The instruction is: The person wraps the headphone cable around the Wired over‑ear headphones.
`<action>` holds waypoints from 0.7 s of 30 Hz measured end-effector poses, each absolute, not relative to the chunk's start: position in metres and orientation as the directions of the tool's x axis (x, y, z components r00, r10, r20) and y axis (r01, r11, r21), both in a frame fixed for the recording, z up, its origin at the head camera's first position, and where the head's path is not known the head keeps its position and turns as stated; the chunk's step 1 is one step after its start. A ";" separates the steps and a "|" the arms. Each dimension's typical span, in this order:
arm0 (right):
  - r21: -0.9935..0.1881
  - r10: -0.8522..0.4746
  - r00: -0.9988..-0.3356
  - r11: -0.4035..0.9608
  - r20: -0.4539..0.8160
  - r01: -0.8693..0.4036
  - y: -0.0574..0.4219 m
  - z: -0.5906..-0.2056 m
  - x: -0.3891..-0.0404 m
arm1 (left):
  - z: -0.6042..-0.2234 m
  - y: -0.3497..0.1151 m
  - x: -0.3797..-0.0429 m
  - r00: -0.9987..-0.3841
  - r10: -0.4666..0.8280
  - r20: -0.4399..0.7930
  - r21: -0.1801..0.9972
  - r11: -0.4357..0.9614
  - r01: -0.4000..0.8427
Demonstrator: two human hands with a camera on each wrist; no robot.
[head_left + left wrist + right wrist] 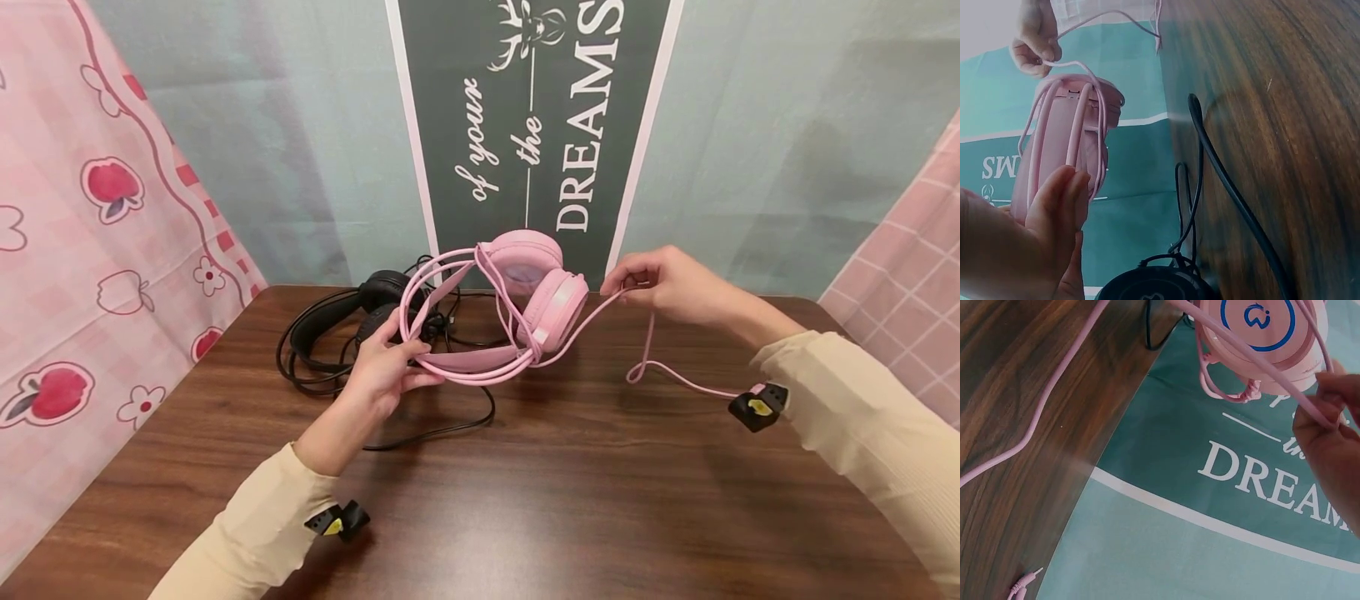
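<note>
Pink headphones (556,310) are held above the table, their headband toward the left and both ear cups toward the right. My left hand (385,364) grips the headband, thumb on top, as the left wrist view also shows. A pink cable (592,319) is looped around the headband and cups. Just right of the cups, my right hand (670,284) pinches this cable between thumb and fingertips; the right wrist view shows the cable (1272,372) running into the pinch. From there its loose end drops to the table, where a pink plug (1022,582) lies.
Black headphones (315,333) with a tangled black cable (450,431) lie on the brown table (570,483) behind my left hand. A teal cloth (300,125) with a printed dark panel hangs at the back edge. Pink patterned cloths hang at both sides.
</note>
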State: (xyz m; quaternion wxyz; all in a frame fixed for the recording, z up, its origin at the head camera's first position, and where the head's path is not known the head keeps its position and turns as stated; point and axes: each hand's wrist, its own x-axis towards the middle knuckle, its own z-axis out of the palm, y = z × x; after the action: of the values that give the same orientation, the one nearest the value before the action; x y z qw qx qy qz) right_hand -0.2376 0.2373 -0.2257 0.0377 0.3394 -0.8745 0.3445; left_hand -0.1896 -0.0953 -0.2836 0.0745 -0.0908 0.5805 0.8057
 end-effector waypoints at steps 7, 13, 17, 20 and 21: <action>-0.601 -0.354 -0.873 0.633 0.335 -0.487 0.239 -0.224 -0.239 | -0.283 -0.094 -0.190 -0.973 0.020 -0.228 0.923 -0.313 -0.223; -0.646 -0.242 -0.926 0.664 0.292 -0.377 0.242 -0.223 -0.240 | -0.283 -0.095 -0.190 -0.974 0.009 -0.226 0.928 -0.301 -0.218; -0.678 -0.224 -0.936 0.646 0.271 -0.350 0.244 -0.223 -0.241 | -0.285 -0.097 -0.188 -0.973 -0.001 -0.233 0.931 -0.291 -0.223; -0.685 -0.256 -0.936 0.637 0.243 -0.352 0.245 -0.224 -0.242 | -0.286 -0.099 -0.188 -0.972 -0.003 -0.235 0.928 -0.297 -0.224; -0.693 -0.269 -0.935 0.630 0.231 -0.352 0.245 -0.225 -0.243 | -0.286 -0.099 -0.188 -0.972 -0.004 -0.234 0.927 -0.301 -0.222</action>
State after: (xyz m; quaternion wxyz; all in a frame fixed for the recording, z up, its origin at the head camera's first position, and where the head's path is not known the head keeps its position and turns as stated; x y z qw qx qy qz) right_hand -0.2427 0.2451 -0.2252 0.0526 0.1723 -0.9011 0.3944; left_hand -0.1879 -0.0991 -0.2862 0.0681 -0.0963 0.5871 0.8009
